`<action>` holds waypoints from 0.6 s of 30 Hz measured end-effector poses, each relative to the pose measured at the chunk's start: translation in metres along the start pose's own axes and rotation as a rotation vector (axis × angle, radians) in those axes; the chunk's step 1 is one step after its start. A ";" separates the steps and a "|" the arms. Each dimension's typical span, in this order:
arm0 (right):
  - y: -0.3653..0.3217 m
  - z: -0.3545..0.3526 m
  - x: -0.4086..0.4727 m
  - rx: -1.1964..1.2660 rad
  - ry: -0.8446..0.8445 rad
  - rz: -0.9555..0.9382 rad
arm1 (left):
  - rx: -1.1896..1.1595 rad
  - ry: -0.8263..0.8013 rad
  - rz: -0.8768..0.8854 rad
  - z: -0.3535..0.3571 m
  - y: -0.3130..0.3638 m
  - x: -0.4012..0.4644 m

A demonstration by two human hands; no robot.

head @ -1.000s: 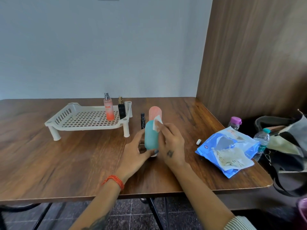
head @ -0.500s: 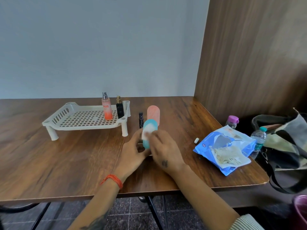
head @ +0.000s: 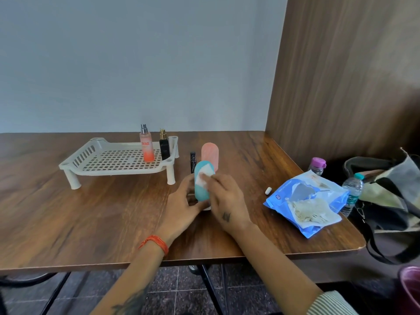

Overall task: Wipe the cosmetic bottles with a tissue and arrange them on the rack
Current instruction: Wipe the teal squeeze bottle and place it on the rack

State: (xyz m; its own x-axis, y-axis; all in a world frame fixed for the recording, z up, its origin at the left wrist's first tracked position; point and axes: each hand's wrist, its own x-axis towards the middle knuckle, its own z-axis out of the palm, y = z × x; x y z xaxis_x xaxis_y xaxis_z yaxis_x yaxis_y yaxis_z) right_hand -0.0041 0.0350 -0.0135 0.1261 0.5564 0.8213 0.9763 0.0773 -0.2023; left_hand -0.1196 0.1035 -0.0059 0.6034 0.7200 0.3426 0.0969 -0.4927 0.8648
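Note:
A teal bottle (head: 201,189) stands upright on the wooden table (head: 95,214), upside down on its white cap. My left hand (head: 181,205) grips its lower part. My right hand (head: 225,201) pinches a white tissue (head: 203,177) and presses it against the bottle's upper front. Behind it stand a pink bottle (head: 210,158) and a thin black tube (head: 193,162). The white rack (head: 109,160) at the back left holds an orange spray bottle (head: 146,145) and a small black bottle (head: 164,146) at its right end.
A blue wipes packet (head: 304,201) with crumpled used tissues lies at the table's right edge, a small white cap (head: 268,190) beside it. Past the edge are a purple-capped bottle (head: 317,165), a water bottle (head: 351,193) and a bag (head: 391,196). A wooden wall panel stands on the right.
The teal bottle, tilted toward me half a second ago, stands upright again. My right hand has slid the tissue from the bottle's top end onto its upper front.

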 end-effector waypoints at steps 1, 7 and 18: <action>0.000 0.000 0.002 0.040 0.066 0.113 | -0.005 -0.002 0.002 0.000 0.000 0.000; -0.006 -0.003 -0.006 -0.016 -0.085 -0.117 | 0.013 0.013 -0.008 0.000 0.000 -0.001; -0.006 -0.008 -0.008 0.002 -0.123 -0.203 | 0.074 0.009 -0.007 0.000 0.000 -0.002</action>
State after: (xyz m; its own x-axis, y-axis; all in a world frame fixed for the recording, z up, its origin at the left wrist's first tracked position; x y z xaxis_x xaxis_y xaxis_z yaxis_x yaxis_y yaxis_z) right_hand -0.0091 0.0233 -0.0142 -0.0955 0.6261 0.7739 0.9790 0.1997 -0.0407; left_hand -0.1209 0.1016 -0.0066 0.5950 0.7281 0.3403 0.1600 -0.5222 0.8377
